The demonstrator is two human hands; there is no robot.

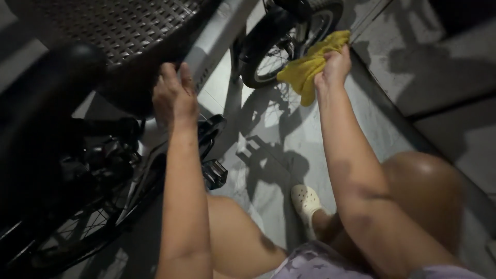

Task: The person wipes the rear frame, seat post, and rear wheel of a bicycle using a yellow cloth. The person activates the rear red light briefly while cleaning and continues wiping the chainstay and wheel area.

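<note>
So we're looking down at a small white-framed bicycle [217, 36] lying tilted on a pale grey tiled floor [289, 129] — pretty dim light w/ hard shadows. Our right hand [335, 64] is clenched around a crumpled yellow microfibre cloth [306, 70], which sits bunched up right against the black-tyred spoked wheel [274, 46] at the top of the view; the cloth hangs down a bit below the fist. Our left hand [174, 95] is laid on the bike, fingers curled over the edge under the dark woven plastic basket [113, 26] — looks like it's gripping the frame there, but we can't tell exactly what part bc it's dark.

Other stuff: a black pedal [214, 173] sticks out just beside the left forearm, and a second spoked wheel [67, 227] is at bottom left, mostly in shadow. Bare knees at the bottom, plus one foot in a cream perforated clog [306, 201] flat on the floor btw the arms.
</note>
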